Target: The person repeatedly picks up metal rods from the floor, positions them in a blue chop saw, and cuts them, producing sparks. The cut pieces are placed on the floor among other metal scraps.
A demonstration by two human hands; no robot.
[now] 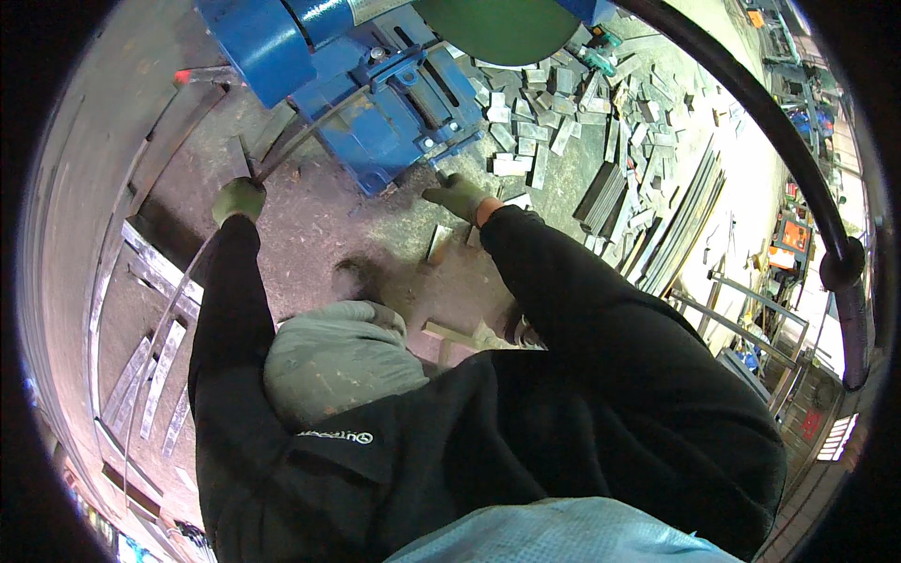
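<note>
My left hand, in a green work glove, is closed round a long thin metal bar. The bar slopes up to the vise of a blue cut-off saw and trails back past my left forearm. Close by that hand is a short flat metal piece; whether the hand touches it I cannot tell. My right hand, gloved too, is just off the near right corner of the saw base, by a small metal end of the vise. Its fingers look stretched out, with no object visible in them.
Many short cut metal pieces lie beyond my right hand, beside bundled bars and long bars. A green power tool lies among them. Flat strips are at left. A thick black hose arches at right.
</note>
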